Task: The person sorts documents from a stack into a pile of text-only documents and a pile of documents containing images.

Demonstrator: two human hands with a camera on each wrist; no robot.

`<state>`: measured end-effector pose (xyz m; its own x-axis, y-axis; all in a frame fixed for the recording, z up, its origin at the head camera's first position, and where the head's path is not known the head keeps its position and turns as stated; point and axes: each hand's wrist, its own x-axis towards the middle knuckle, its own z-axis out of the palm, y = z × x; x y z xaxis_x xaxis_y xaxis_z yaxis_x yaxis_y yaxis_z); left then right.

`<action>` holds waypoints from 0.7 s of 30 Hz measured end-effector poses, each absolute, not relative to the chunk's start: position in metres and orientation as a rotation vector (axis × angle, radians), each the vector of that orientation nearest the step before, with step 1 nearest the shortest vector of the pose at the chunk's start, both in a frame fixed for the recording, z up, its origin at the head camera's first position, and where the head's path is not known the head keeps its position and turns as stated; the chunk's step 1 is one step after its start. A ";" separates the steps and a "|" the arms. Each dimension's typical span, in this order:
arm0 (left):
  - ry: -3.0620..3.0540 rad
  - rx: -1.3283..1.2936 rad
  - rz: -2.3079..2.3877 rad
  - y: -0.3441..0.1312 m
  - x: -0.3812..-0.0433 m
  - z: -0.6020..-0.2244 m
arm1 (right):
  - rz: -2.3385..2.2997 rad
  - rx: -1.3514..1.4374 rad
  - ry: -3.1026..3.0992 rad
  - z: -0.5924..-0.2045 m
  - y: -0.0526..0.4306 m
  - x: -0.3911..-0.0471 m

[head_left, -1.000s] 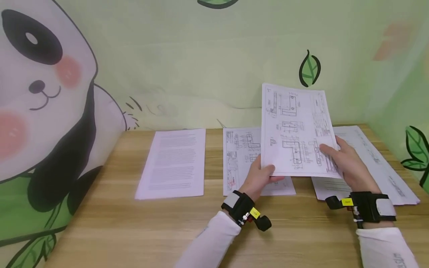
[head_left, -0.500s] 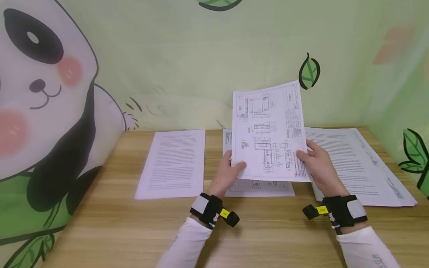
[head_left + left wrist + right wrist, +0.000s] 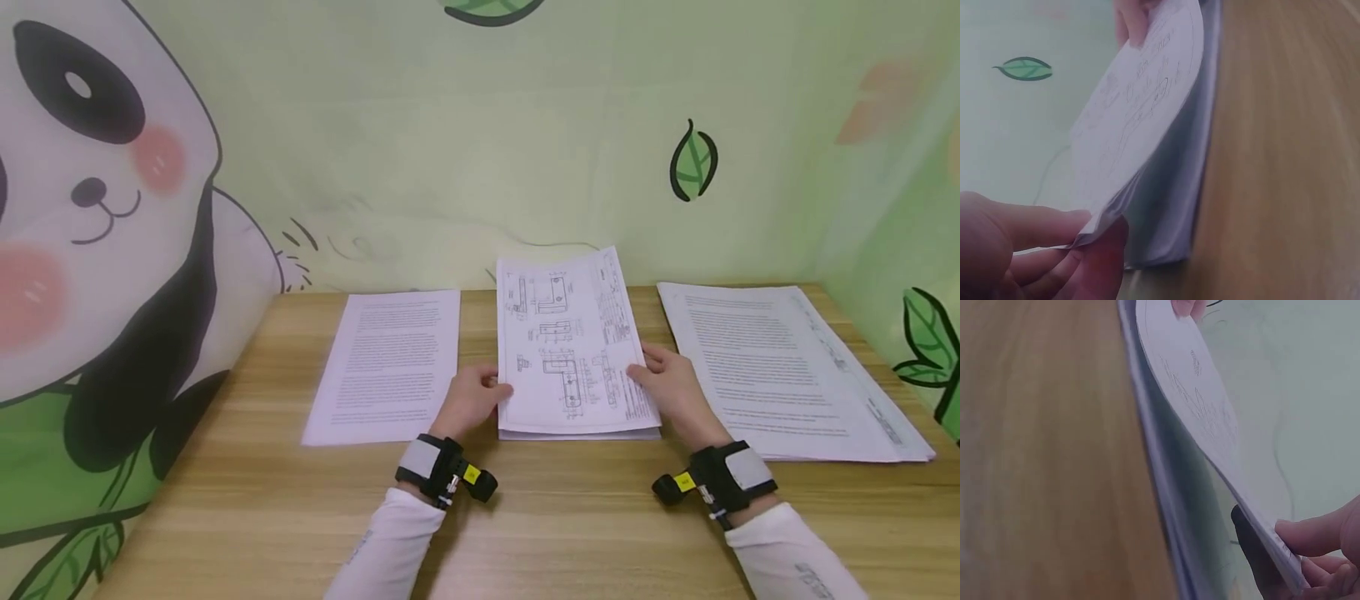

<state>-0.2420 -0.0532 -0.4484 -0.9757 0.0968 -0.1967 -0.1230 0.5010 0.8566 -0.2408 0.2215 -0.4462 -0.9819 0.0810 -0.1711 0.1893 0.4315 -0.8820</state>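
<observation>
Between both hands is a thin stack of printed technical drawings [image 3: 562, 350], bowed slightly and held close over another paper stack [image 3: 525, 435] on the table. My left hand [image 3: 471, 402] pinches its left edge, thumb on top and fingers beneath, as the left wrist view shows with the hand [image 3: 1041, 250] at the sheets' corner. On the opposite edge my right hand [image 3: 675, 390] pinches in the same way; in the right wrist view its thumb [image 3: 1313, 534] lies on the top sheet. A gap shows between the held sheets and the lower stack [image 3: 1160, 469]. Most of the lower stack is hidden.
A pile of text pages [image 3: 390, 367] lies on the wooden table [image 3: 585, 525] to the left. At the right is a larger, fanned pile of papers [image 3: 772, 375], close to my right hand. A cloth backdrop [image 3: 420, 150] with a panda and leaves stands behind.
Both hands have carried the held drawings left and then down, from over the right-hand pile to just above the middle stack. The right pile is now uncovered.
</observation>
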 end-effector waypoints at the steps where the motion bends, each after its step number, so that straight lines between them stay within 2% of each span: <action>1: 2.535 -0.017 1.450 -0.053 -0.242 -0.449 | -1.591 0.238 2.585 -0.449 0.221 -0.242; 8: 2.582 0.000 1.378 -0.052 -0.244 -0.457 | -1.439 0.192 2.736 -0.458 0.221 -0.247; 21: 2.691 -0.054 1.246 -0.051 -0.240 -0.456 | -1.307 0.031 2.809 -0.449 0.223 -0.240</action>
